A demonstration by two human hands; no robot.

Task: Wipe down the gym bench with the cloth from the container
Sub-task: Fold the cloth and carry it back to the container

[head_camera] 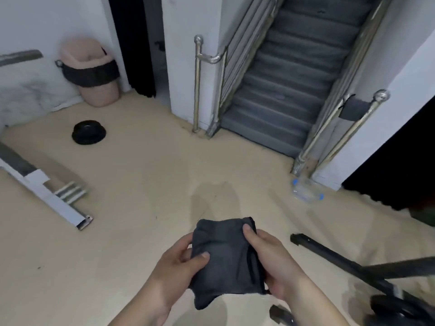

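Note:
A folded dark grey cloth (226, 260) is held in front of me over the beige floor, low in the middle of the head view. My left hand (174, 264) grips its left edge, thumb on top. On the cloth's right edge my right hand (273, 260) does the same, thumb pressed on the top corner. A pink bin (91, 74) with a dark band stands against the far left wall. No bench pad is visible; only a black metal frame (348, 262) lies at the lower right.
Grey stairs (289, 74) with chrome handrails (199, 81) rise straight ahead. A black weight plate (88, 132) lies on the floor at left, near a white metal bar (44, 191). A clear plastic bottle (306, 190) lies by the right stair post. A dark wheel (395, 309) sits bottom right.

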